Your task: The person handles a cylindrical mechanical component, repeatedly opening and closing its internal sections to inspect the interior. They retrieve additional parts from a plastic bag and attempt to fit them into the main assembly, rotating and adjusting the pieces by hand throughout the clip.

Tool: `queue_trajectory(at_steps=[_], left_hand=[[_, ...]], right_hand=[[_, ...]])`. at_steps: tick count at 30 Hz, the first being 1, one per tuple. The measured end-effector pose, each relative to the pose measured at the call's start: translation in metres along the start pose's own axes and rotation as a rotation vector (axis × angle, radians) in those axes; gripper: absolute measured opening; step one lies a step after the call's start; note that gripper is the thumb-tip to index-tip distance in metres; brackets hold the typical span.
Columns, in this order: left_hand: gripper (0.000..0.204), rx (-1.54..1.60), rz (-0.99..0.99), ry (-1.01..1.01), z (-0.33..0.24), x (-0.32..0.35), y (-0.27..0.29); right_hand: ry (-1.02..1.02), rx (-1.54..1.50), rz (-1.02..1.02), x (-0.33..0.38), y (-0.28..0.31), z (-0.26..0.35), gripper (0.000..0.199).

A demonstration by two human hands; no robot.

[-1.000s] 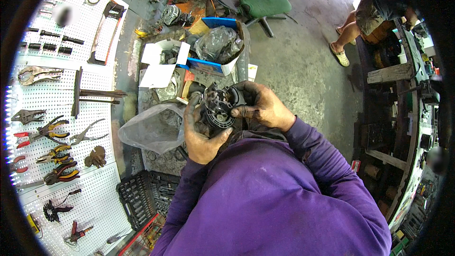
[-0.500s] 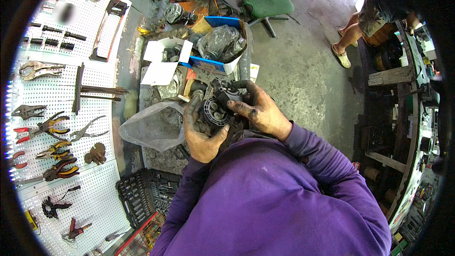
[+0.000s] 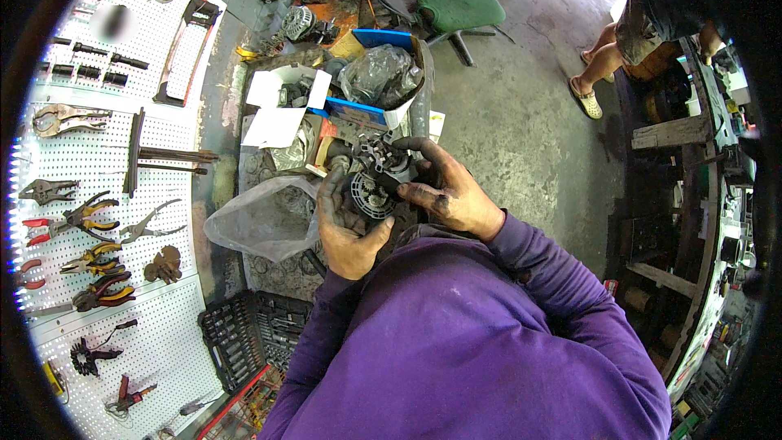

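Note:
My left hand (image 3: 349,238) is closed around a dark alternator part (image 3: 371,197) with a round, slotted black end, its thumb lying below the rim. Right above it, a metal piece with claw-like prongs (image 3: 375,153) shows between my hands; whether it is joined to the round part I cannot tell. My right hand (image 3: 456,195) pinches a small black blocky piece (image 3: 394,186) between thumb and fingers, against the right side of the round end. Its index finger reaches over toward the pronged metal. The fingers partly hide both parts.
Left of my hands lies an open clear plastic bag (image 3: 265,224) on the bench. Beyond stand a blue-edged box (image 3: 358,112) with a bagged part and a small white box (image 3: 273,126). A socket set (image 3: 232,338), a tool pegboard (image 3: 163,253), a green chair (image 3: 460,2) and another person (image 3: 607,57) surround the bench.
The black blocky piece has tilted and shifted down in my right hand, uncovering the pronged metal. My right thumb has moved slightly lower. The left hand has barely moved.

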State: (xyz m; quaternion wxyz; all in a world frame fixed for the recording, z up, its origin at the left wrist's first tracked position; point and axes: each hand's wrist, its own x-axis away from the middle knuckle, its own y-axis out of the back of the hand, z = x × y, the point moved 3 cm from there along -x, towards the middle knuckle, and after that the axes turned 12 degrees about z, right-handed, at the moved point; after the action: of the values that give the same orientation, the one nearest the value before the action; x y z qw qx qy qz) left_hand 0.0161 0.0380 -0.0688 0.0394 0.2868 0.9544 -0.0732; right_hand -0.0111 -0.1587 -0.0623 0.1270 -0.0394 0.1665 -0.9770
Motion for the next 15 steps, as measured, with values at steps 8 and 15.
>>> queue_trajectory(at_steps=[8, 15], left_hand=[[0.101, 0.092, 0.022, -0.006, 0.0057, -0.0011, 0.0035], [0.099, 0.035, 0.046, -0.030, 0.0056, -0.0020, 0.0057]], right_hand=[[0.018, 0.105, 0.056, 0.0024, 0.0044, 0.0013, 0.063], [0.106, 0.277, 0.085, 0.0004, 0.0079, 0.0011, 0.065]])
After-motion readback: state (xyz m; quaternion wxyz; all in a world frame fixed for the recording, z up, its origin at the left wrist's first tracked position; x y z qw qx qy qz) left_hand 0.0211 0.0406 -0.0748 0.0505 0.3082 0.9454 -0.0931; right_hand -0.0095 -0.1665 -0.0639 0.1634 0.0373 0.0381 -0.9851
